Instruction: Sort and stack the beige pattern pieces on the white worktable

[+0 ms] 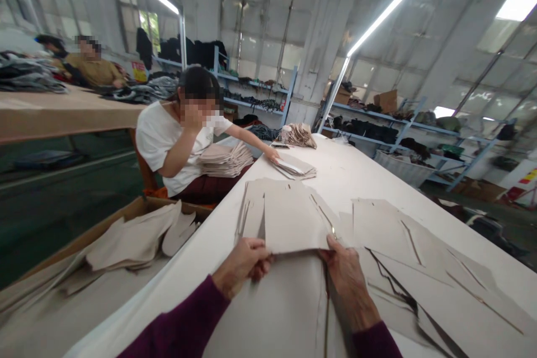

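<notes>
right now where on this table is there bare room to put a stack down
Bare table lies beyond the sheet held by the left hand and right hand, between the co-worker's small pile and the far edge. Another bare patch sits right before the hands. The right side is crowded with overlapping sheets.

No text, label or number is legible anywhere in view

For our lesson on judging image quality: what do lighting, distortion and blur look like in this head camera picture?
Head view: bright ceiling strip lights glare white; the wide lens bends the long white worktable and roof lines; the far shelves are soft; the left hand and right hand, pinching the beige flat fabric piece, look reasonably sharp; shadows are faint.
</notes>
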`<state>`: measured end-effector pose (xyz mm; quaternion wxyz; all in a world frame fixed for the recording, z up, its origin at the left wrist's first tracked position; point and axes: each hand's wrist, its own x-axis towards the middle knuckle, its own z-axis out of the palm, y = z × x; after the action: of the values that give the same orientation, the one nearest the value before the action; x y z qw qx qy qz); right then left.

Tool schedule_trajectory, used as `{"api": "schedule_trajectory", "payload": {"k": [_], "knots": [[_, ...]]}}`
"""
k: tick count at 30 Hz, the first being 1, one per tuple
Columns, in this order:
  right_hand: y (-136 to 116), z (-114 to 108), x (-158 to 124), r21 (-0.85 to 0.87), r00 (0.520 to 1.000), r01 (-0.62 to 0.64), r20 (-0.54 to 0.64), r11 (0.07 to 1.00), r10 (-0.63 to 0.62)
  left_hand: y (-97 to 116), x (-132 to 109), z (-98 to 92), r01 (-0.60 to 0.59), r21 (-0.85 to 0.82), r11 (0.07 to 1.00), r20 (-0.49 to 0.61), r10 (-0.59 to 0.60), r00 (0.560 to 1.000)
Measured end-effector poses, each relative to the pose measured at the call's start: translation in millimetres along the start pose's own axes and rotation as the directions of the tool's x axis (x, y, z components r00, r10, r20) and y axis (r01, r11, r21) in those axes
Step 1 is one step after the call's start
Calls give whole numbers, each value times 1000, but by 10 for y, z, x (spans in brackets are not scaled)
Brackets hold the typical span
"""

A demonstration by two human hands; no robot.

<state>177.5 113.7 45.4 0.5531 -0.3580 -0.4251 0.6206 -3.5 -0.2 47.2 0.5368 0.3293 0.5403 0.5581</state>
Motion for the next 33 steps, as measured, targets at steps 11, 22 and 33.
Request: {"api": "schedule_trajectory", "payload": {"k": [11, 22, 33], "knots": [[-297, 4, -1086, -89, 999, -17, -30, 996, 14, 12, 125, -148, 7, -424, 905, -148, -76, 986], [291, -60, -2176, -328, 970, -229, -159, 917, 185, -58, 173, -212, -60, -310, 949, -105, 28, 994], [-2, -389, -2413, -363, 973, -198, -186, 911, 138, -182, 215, -238, -241, 200, 950, -293, 293, 910]]}}
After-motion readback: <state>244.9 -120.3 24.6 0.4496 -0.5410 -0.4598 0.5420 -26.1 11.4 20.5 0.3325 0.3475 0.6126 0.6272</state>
